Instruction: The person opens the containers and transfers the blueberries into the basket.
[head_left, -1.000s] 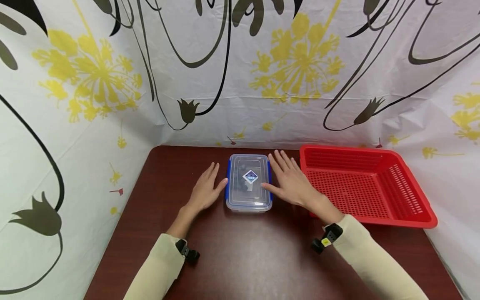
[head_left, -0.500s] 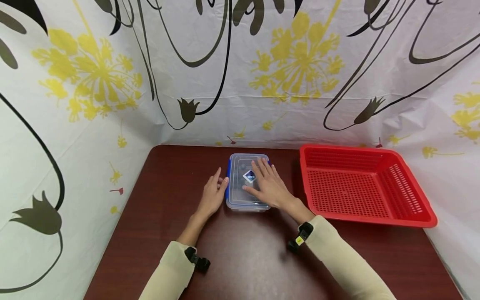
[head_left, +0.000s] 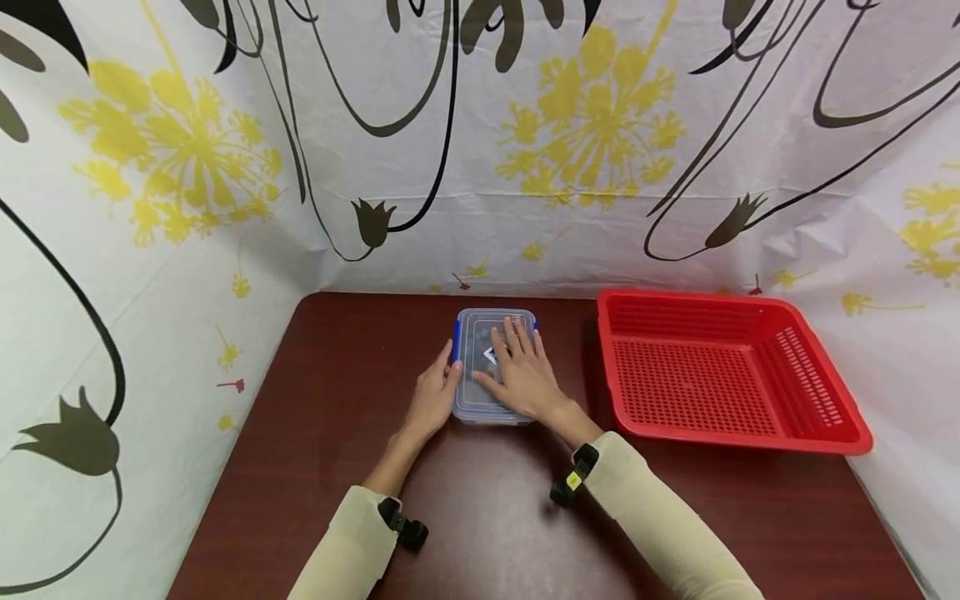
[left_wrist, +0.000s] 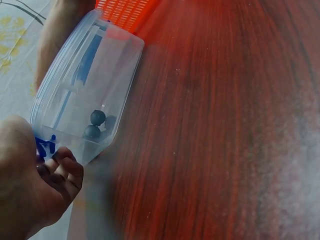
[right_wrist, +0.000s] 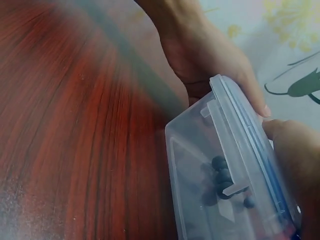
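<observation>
A clear plastic food container [head_left: 468,392] with a lid and blue side latches stands on the brown table. Several dark round balls [left_wrist: 97,118] show through its wall. At its left side, my left hand [head_left: 432,398] has its thumb by the lid's edge. In the left wrist view, the fingers [left_wrist: 71,172] of that hand curl at a blue latch [left_wrist: 46,147], gripping the container's side. My right hand [head_left: 527,382] lies flat over the lid with spread fingers, partly covering the blue-and-white label [head_left: 490,355]. The right-hand latch is mostly hidden.
A red perforated plastic basket [head_left: 735,433] stands to the right of the container on the table [head_left: 480,517]. Behind and at the sides hangs a white cloth [head_left: 420,158] with flower prints.
My right hand has moved left from the container's right edge onto the lid. My left hand has come closer to the left side, and its fingers have curled at the latch.
</observation>
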